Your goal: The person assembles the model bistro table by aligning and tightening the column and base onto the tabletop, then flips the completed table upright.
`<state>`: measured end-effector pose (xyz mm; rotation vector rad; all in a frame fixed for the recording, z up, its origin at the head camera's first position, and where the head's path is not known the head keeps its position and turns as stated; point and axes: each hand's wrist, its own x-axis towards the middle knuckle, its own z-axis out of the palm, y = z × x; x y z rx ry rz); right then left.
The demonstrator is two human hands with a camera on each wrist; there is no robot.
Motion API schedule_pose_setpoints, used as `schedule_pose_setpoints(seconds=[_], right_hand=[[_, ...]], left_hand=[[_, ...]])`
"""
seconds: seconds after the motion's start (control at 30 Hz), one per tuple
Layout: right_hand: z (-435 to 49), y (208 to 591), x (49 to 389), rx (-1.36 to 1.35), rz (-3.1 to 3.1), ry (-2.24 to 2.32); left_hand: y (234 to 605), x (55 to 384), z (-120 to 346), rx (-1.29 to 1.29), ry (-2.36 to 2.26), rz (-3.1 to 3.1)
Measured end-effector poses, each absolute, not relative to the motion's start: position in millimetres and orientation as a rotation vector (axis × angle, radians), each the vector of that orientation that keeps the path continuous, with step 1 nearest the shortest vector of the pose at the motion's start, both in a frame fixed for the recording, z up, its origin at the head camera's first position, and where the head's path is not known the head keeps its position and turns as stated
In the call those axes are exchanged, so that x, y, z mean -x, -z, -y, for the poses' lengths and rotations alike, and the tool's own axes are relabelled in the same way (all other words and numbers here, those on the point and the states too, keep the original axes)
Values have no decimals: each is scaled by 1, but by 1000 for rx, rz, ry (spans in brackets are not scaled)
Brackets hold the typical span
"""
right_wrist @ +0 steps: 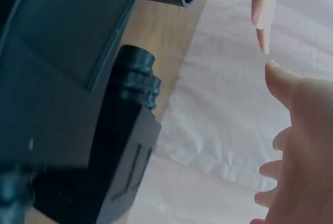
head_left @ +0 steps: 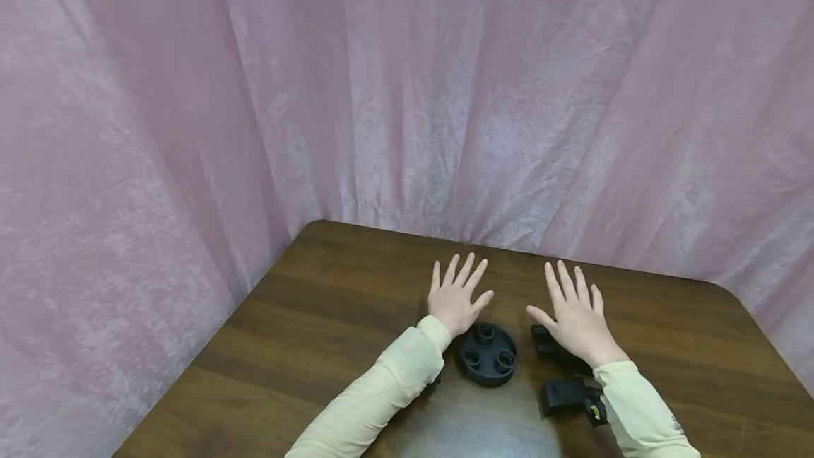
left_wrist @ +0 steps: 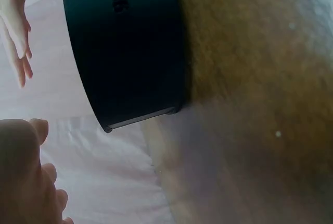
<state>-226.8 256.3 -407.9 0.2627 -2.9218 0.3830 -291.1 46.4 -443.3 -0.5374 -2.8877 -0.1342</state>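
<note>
A round black base with three raised tube sockets stands on the table between the hands. Fingers spread, my left hand is held just beyond the base's left side and grips nothing. My right hand is spread the same way, above a black part that it partly covers. Nearer me lies another black blocky part, its right end close to the right sleeve. In the left wrist view, a curved black wall bears moulded digits. The right wrist view has a black part with a ribbed round end.
The brown wooden table has rounded far corners. Pink curtains hang behind it and along its left side. A small dark thing shows beside the left forearm, mostly hidden by the sleeve.
</note>
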Motion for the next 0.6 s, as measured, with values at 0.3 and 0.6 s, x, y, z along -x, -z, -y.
schedule_pose_setpoints(seconds=[0.3, 0.6], right_hand=[[-268, 396, 208, -312, 2993, -458], [-286, 399, 187, -672, 3196, -639]], left_hand=[[442, 289, -44, 602, 162, 2815], [447, 289, -36, 667, 183, 2695]])
